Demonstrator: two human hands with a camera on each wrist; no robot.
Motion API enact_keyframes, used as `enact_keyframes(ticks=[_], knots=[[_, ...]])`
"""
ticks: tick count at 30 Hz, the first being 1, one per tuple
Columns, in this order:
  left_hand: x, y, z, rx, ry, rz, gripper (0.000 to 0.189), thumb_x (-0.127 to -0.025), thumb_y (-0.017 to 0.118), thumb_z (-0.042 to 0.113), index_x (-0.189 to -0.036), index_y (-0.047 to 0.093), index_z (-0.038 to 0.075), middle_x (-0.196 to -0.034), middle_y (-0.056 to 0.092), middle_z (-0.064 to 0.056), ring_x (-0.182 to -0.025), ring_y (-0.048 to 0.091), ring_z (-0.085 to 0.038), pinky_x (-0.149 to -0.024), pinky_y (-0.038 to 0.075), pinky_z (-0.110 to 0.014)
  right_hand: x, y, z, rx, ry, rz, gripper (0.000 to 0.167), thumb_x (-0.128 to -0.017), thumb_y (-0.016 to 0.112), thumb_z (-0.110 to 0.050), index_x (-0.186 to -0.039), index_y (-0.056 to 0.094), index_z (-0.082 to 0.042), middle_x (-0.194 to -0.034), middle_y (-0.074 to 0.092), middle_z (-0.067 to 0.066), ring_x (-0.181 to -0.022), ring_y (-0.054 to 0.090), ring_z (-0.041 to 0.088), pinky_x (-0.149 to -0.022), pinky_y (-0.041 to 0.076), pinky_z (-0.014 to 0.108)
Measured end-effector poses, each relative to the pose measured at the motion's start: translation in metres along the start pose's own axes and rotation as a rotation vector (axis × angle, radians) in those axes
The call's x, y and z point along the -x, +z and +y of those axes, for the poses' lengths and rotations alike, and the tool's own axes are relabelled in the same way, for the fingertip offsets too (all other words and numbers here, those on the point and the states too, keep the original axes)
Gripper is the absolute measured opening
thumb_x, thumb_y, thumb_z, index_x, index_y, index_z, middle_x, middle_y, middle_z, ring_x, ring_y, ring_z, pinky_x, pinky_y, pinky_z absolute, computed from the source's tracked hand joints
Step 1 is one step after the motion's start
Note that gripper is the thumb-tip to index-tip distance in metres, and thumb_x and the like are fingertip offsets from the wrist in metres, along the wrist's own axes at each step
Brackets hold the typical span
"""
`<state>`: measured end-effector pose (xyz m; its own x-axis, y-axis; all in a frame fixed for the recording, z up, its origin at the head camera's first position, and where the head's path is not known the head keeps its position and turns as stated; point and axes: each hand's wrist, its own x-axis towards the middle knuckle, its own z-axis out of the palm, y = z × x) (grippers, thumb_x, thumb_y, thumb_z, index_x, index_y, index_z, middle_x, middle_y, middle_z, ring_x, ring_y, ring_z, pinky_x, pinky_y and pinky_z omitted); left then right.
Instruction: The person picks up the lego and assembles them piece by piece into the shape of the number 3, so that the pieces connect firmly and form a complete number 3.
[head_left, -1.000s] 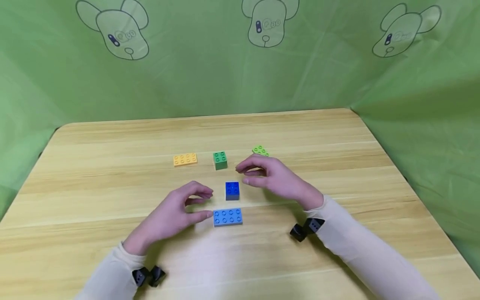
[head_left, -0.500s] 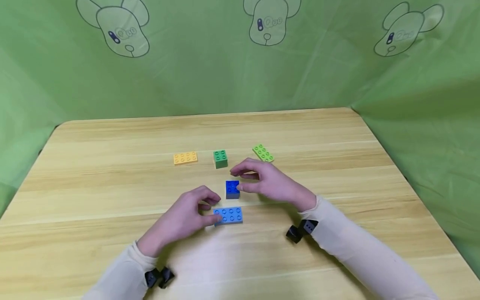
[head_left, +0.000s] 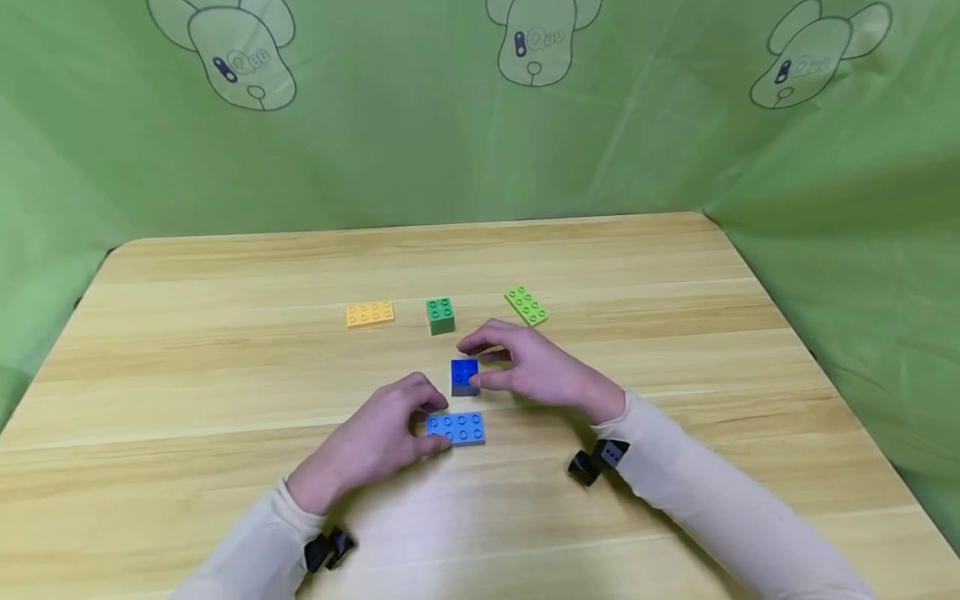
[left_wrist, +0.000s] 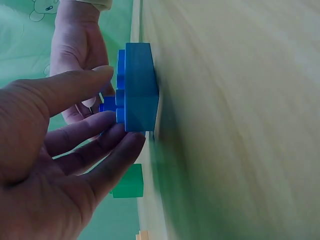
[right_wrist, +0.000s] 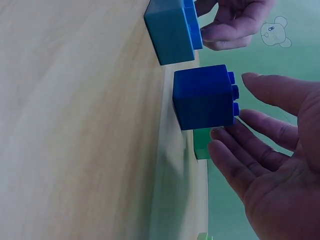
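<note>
A light blue eight-stud brick (head_left: 468, 428) lies flat on the wooden table, nearest to me. My left hand (head_left: 382, 435) is at its left end, thumb on the near side and fingers on the far side, with no firm grip visible. Just beyond it stands a dark blue four-stud brick (head_left: 463, 373). My right hand (head_left: 542, 367) hovers at its right, thumb near the studs and fingers behind. In the right wrist view a gap shows between the thumb (right_wrist: 272, 91) and the dark blue brick (right_wrist: 205, 97). Both hands have relaxed, slightly bent fingers.
Farther back lie a flat yellow-orange brick (head_left: 370, 313), a green four-stud brick (head_left: 440, 317) and a flat lime green brick (head_left: 527, 306). Green cloth (head_left: 405, 150) with printed bear heads hangs behind the table (head_left: 225, 333).
My left hand has moved right, bringing its thumb and fingers around the light blue brick's end. My right hand has come left and slightly nearer, to the dark blue brick. The bricks stay put.
</note>
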<state>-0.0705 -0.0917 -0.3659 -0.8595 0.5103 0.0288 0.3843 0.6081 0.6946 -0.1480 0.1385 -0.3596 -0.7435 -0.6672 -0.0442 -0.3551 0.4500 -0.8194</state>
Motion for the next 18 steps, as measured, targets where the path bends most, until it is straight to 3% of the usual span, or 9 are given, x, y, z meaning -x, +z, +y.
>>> enact_keyframes(ticks=[10,18], knots=[[-0.0023,-0.0005,-0.002,-0.028,0.019,-0.048,0.028,-0.078,0.084,0.015,-0.1,0.07,0.004,-0.09,0.058,0.003,-0.077,0.054,-0.015,-0.068,0.049,-0.027,-0.0031,0.0049,-0.0001,0.096,-0.016,-0.006,0.038,-0.088,0.075,-0.01,-0.124,0.062,-0.003,-0.119,0.061,0.002,-0.109,0.059,0.015,-0.095,0.049,0.03],[-0.0025,-0.0034,-0.0034,-0.015,0.045,-0.075,0.027,-0.079,0.084,0.014,-0.1,0.071,0.003,-0.089,0.059,0.003,-0.075,0.055,-0.014,-0.067,0.05,-0.025,-0.0036,0.0053,-0.0004,0.083,0.005,-0.012,0.031,-0.09,0.072,-0.012,-0.121,0.065,-0.009,-0.114,0.062,-0.002,-0.106,0.059,0.014,-0.092,0.051,0.032]])
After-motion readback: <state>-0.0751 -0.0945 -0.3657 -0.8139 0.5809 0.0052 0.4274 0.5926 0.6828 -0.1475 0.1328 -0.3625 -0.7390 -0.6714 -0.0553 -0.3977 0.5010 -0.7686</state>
